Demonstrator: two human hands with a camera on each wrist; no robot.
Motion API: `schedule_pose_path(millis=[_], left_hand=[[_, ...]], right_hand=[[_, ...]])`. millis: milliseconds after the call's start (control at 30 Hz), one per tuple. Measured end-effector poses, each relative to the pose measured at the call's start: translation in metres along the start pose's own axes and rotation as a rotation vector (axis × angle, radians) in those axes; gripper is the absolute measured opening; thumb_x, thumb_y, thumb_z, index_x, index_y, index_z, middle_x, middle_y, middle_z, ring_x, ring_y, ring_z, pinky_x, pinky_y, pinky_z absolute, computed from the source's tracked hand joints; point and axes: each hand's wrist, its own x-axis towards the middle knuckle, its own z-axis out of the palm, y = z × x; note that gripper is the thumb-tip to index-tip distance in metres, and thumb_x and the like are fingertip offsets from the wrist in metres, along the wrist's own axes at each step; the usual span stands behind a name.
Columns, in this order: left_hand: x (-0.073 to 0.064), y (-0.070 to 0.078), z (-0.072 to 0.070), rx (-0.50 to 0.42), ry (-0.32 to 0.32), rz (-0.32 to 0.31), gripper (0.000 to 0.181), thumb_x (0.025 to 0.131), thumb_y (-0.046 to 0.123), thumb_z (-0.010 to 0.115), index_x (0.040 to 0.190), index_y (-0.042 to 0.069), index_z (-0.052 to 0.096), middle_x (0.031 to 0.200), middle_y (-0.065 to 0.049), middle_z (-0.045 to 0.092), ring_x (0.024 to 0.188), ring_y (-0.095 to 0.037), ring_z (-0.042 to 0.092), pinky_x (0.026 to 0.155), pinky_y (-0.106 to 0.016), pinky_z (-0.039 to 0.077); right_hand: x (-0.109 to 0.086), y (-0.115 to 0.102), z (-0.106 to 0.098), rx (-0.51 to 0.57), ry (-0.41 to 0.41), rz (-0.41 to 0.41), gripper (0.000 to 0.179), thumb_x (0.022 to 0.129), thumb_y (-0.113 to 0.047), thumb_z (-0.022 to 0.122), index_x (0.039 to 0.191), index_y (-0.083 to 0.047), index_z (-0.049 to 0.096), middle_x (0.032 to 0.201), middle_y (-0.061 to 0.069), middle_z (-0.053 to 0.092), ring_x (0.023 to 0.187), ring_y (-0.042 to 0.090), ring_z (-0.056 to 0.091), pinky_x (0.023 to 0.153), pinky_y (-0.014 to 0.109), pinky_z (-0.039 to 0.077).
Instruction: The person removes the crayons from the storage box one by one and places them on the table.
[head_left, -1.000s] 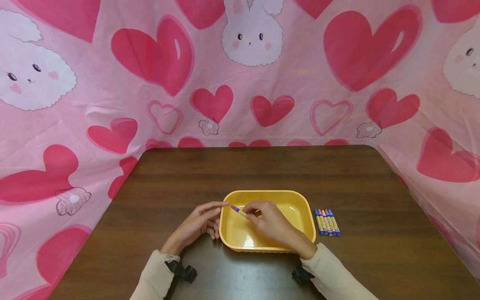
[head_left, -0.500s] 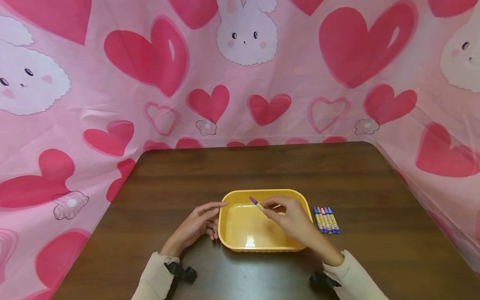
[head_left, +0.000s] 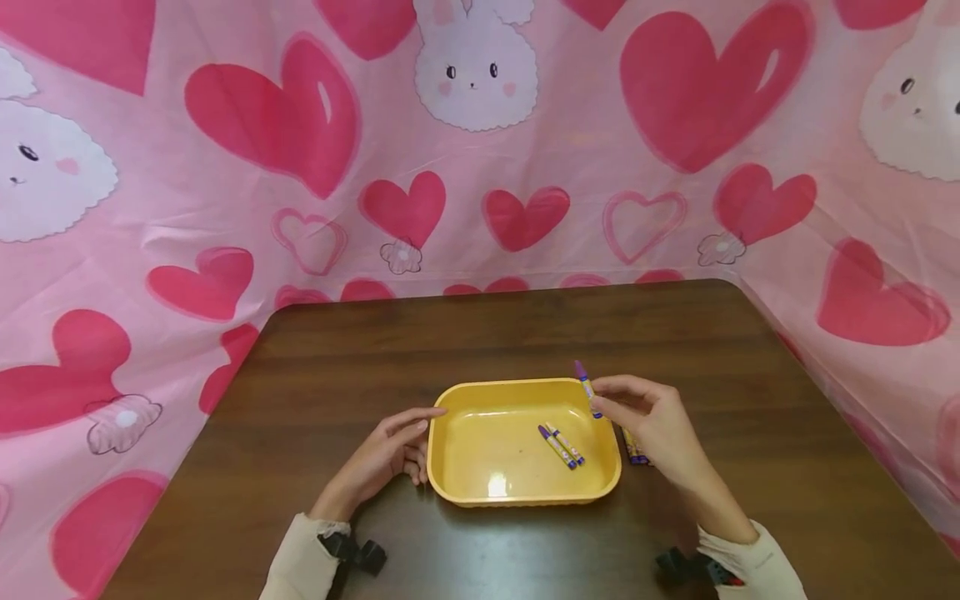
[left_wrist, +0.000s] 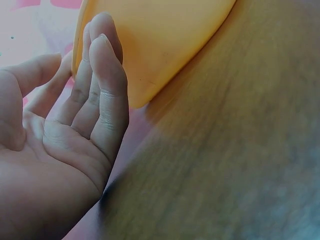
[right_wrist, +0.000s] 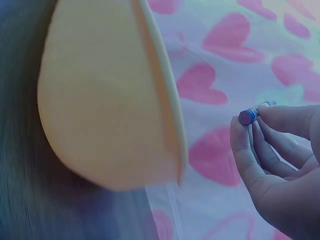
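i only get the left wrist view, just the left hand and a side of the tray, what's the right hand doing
Observer: The right hand pinches a purple-tipped crayon between thumb and fingers.
Operator: ok, anything lying in the tray
Observer: Yes, two loose crayons lie next to each other in the tray, right of its middle in the head view.
Operator: and outside it
Observer: Other crayons show on the table, just past the tray's right side; the right hand covers part of them, so I can't count them.
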Motion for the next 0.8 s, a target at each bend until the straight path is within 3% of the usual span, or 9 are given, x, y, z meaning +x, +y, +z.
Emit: schedule_pose_path(millis=[333,567,667,800], left_hand=[[-0.001,0.001,0.001,-0.024,-0.020,0.008,0.047,0.109,0.021,0.040,0.149,-0.003,0.037,0.085,-0.009,0.070,0.065,-0.018,0.068,0.058,-0.031,0.057],[0.000,0.000,0.002,-0.019,-0.010,-0.001,0.047,0.109,0.022,0.040,0.149,-0.003,0.037,0.084,-0.009,0.070,0.065,-0.018,0.067,0.059,-0.031,0.057],[0.000,0.000,0.002,-0.012,-0.002,-0.003,0.047,0.109,0.022,0.040,0.149,-0.003,0.038,0.084,-0.008,0.070,0.064,-0.018,0.067,0.058,-0.031,0.057],[-0.001,0.000,0.001,-0.011,-0.012,0.005,0.047,0.109,0.021,0.040,0.149,-0.004,0.037,0.084,-0.007,0.069,0.064,-0.018,0.067,0.058,-0.031,0.057]], right_hand=[[-0.011,0.015,-0.039,0.045,0.120,0.054,0.029,0.091,-0.011,0.073,0.114,0.006,0.069,0.099,-0.001,0.074,0.089,0.010,0.070,0.080,0.020,0.055],[-0.018,0.041,-0.067,-0.169,0.197,0.214,0.036,0.091,-0.019,0.075,0.115,0.007,0.069,0.092,-0.008,0.074,0.082,0.002,0.068,0.073,0.018,0.054],[-0.018,0.049,-0.075,-0.270,0.205,0.285,0.035,0.090,-0.019,0.075,0.113,0.008,0.070,0.090,0.001,0.075,0.075,0.003,0.067,0.068,0.020,0.054],[-0.020,0.057,-0.080,-0.414,0.150,0.349,0.033,0.088,-0.022,0.077,0.107,0.005,0.073,0.090,0.010,0.076,0.070,0.008,0.069,0.064,0.021,0.052]])
